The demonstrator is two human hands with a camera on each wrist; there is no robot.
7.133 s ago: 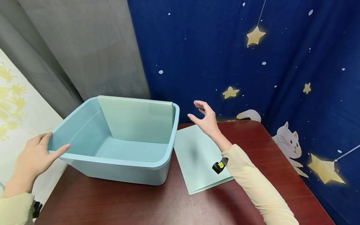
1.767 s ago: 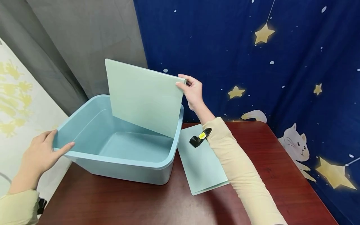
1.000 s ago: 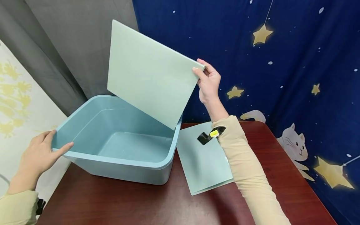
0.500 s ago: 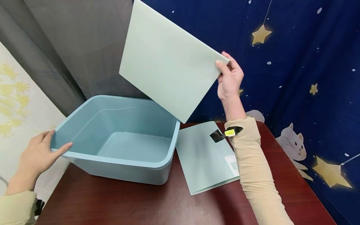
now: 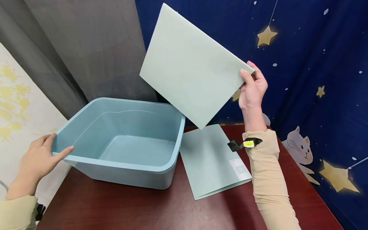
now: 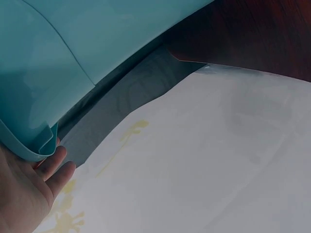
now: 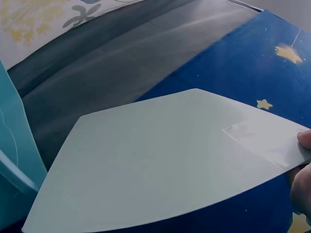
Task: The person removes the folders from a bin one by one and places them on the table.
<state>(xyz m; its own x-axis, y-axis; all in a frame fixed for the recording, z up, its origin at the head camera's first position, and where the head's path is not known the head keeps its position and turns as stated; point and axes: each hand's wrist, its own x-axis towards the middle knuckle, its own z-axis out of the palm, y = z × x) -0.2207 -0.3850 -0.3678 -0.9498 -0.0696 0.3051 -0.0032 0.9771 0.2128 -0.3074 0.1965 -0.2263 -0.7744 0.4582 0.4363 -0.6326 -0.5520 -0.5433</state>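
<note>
My right hand (image 5: pixel 253 88) pinches a pale green file folder (image 5: pixel 192 67) at one corner, thumb on the near face and fingers behind. The folder hangs tilted in the air, its lowest corner close to the right rim of a blue plastic tub (image 5: pixel 123 164). A clear label pocket (image 7: pixel 257 141) shows on the folder near my thumb in the right wrist view. At the tub's near left corner, my left hand (image 5: pixel 37 159) grips the rim; in the left wrist view its fingers (image 6: pixel 60 177) lie under the tub's lip. A second green folder (image 5: pixel 207 159) lies flat, right of the tub.
The tub stands on a dark red wooden table (image 5: pixel 115 204), its bare floor visible inside. Behind hang a grey curtain (image 5: pixel 95 48) and a blue curtain (image 5: pixel 287 80) with stars. A pale patterned cloth (image 5: pixel 23 102) is at the left.
My right hand has taken hold of the folder standing in the tub, lifted it out and carried it up and rightward. My left hand has stayed on the tub's rim.
</note>
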